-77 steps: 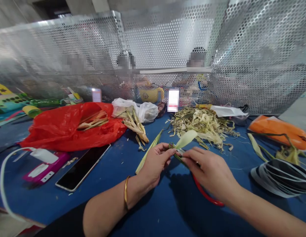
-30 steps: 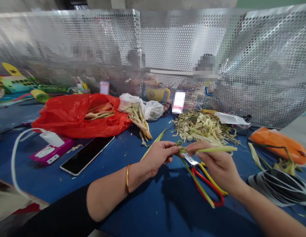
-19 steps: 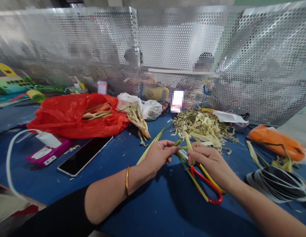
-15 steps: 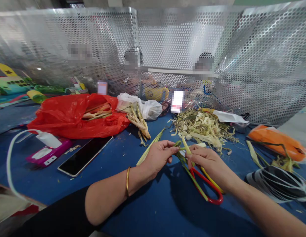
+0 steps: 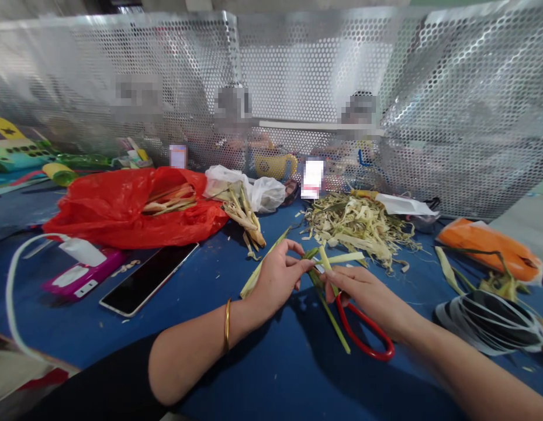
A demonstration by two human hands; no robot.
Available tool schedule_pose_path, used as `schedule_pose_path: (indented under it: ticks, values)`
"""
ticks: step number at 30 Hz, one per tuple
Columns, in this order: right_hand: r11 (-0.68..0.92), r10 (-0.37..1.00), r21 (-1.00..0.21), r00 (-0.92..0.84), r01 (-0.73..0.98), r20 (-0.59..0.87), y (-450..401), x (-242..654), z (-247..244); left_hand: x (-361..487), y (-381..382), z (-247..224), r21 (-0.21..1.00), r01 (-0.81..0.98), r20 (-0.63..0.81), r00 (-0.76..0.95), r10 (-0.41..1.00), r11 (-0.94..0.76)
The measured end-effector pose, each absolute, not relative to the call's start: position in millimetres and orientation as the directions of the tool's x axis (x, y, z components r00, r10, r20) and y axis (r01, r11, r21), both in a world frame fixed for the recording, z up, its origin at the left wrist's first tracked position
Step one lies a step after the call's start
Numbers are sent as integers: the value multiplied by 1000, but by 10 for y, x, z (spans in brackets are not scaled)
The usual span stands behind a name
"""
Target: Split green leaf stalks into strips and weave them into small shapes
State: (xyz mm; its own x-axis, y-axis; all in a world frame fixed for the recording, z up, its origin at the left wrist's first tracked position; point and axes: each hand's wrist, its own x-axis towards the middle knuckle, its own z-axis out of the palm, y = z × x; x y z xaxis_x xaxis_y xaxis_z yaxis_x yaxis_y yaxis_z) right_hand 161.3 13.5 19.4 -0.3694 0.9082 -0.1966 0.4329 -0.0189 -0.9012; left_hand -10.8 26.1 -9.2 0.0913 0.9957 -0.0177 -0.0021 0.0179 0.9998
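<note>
My left hand is closed in a pinch on a small green bundle of plant-leaf strips. One pale strip sticks out to the right of it, and a green strip hangs down below. Scissors with a red loop handle sit in my right hand, whose thumb and fingers also press against a light yellow-green strip. The blades are mostly hidden by the fingers and strips. Behind my left wrist a longer pale leaf lies on the blue table.
A heap of shredded leaf scraps lies beyond my hands. On the left are a red plastic bag, a phone and a purple power strip. A coil of strapping sits right. A perforated metal screen runs behind, people beyond it.
The pale strip now points out to the right above my right hand. The hanging green strip has swung left, away from the red handle. A yellow strip beside the handle no longer shows.
</note>
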Motion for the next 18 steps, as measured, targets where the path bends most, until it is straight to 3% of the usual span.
schedule_pose_path:
  ticks: [10,15,18]
  values:
    - [146,920,-857,-386,494,-65,138,1602,213,-120,288,-103,999,-35,-25,94,995,29]
    - [262,957,-856,-234,446,171,112,1594,226,-114,292,-105,998,-46,-47,65,997,50]
    - [255,965,-906,-144,339,218,98,1591,233,-114,288,-113,999,-20,-47,71,996,49]
